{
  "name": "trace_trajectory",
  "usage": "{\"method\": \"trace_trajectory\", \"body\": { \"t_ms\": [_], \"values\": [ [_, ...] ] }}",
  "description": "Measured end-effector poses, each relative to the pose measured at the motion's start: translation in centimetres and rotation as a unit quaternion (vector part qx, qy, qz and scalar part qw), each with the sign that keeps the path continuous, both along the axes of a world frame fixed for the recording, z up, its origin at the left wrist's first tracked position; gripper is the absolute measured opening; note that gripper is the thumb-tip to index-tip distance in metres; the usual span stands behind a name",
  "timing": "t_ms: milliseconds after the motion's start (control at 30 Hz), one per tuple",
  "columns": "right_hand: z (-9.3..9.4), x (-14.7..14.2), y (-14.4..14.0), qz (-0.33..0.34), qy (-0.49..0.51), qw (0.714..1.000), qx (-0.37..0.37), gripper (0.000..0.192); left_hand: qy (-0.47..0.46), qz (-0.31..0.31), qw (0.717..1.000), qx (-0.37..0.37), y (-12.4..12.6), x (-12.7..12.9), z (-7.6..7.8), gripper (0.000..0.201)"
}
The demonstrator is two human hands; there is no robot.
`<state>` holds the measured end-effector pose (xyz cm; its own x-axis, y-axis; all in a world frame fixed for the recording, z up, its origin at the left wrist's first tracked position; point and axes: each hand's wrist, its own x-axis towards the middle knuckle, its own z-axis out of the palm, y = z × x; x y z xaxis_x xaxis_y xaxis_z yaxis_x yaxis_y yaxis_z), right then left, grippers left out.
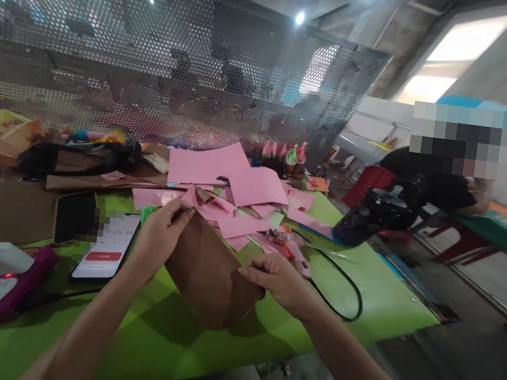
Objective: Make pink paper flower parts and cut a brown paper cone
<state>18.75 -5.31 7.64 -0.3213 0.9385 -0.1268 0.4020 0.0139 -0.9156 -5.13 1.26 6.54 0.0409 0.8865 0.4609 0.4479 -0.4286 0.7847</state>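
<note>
A brown sheet of paper or thin foam [210,277], bent into a shallow curve, is held up between both hands over the green tabletop [141,355]. My left hand [163,228] pinches its upper left end with thumb and fingers. At the lower right end, my right hand [273,279] grips the sheet's edge between thumb and curled fingers. Just behind the brown sheet lie several pink sheets and scraps [208,166]. A pink glue gun [298,257] with a black cord rests to the right, beyond my right hand.
Left of my left arm are a lit phone [105,249], a dark phone [75,217] and a purple wipes pack [4,295]. A dark bottle-like object [371,207] leans at the table's right side. Small cone-shaped crafts [285,154] stand before a perforated metal screen [160,49]. A person [436,169] sits at another table.
</note>
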Motion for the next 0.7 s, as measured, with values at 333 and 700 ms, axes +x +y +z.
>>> {"method": "trace_trajectory", "body": {
  "t_ms": [333,700],
  "values": [
    [-0.6,1.2,-0.8,-0.012,-0.002,1.0,0.007,0.04,0.01,0.01,1.0,-0.014,0.1,0.5,-0.3,0.02],
    [-0.7,3.0,-1.6,-0.032,-0.007,0.999,-0.011,0.037,-0.025,0.025,0.999,-0.016,0.1,0.5,0.1,0.02]
  ]
}}
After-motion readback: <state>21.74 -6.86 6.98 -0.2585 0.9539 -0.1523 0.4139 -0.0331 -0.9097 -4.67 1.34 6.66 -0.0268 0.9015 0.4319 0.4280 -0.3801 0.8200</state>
